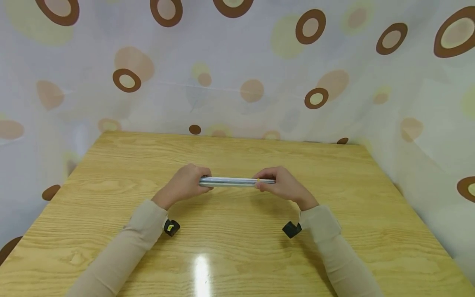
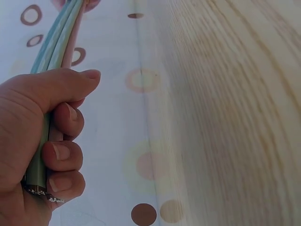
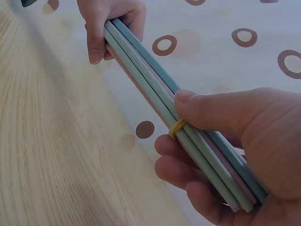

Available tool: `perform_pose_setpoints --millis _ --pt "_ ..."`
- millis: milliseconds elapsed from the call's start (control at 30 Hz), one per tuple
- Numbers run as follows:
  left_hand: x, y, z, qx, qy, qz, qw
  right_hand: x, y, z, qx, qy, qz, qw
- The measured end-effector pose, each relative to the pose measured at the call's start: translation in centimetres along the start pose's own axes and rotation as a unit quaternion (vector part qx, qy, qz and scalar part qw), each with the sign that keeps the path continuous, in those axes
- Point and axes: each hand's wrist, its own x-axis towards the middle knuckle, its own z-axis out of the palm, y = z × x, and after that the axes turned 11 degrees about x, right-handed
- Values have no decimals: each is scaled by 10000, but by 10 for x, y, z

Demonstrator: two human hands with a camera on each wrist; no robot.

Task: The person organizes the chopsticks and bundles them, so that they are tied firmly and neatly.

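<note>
A bundle of long, slim chopsticks [image 1: 233,182] in pale green, blue and pink lies level between two hands, raised above the table. The left hand [image 1: 187,182] grips one end; its fingers [image 2: 66,155] curl round the sticks [image 2: 59,42] in the left wrist view. At the other end, the right hand [image 1: 283,184] holds the bundle between thumb and fingers. A yellow rubber band [image 3: 177,128] is wrapped round the sticks by the right fingertips. In the right wrist view, the sticks [image 3: 146,70] run side by side toward the left hand [image 3: 115,16].
Beneath the hands is a wood-grain table [image 1: 237,239], with a bright reflection near its front. A white cloth [image 1: 230,49] patterned with brown rings and spots hangs behind it and at the sides. Dark wrist devices [image 1: 291,229] are at both sleeve cuffs.
</note>
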Motion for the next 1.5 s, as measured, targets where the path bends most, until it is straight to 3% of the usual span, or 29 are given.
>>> perform_pose_setpoints --millis 200,333,533,700,1067,1333,1500 --pt "1 3 -2 176 219 -3 9996 -3 1 -5 124 -151 26 9998" --pt "1 4 -5 251 442 -40 9987 -3 1 -9 159 -1 -39 9999" --pt "-1 2 -3 53 529 -162 9985 -4 -2 -13 -147 296 -160 9993" --pt "1 2 1 14 648 -165 9978 -5 -5 -14 -385 313 -305 9983" --pt "2 9 -3 -305 414 -258 9983 -5 -15 -6 -1006 352 -618 9924" --pt "6 16 -1 -327 256 -112 9991 -5 -21 0 -1419 186 -619 9878" --pt "5 16 -2 -298 242 -137 9992 -5 -19 -1 -1334 37 -539 9896"
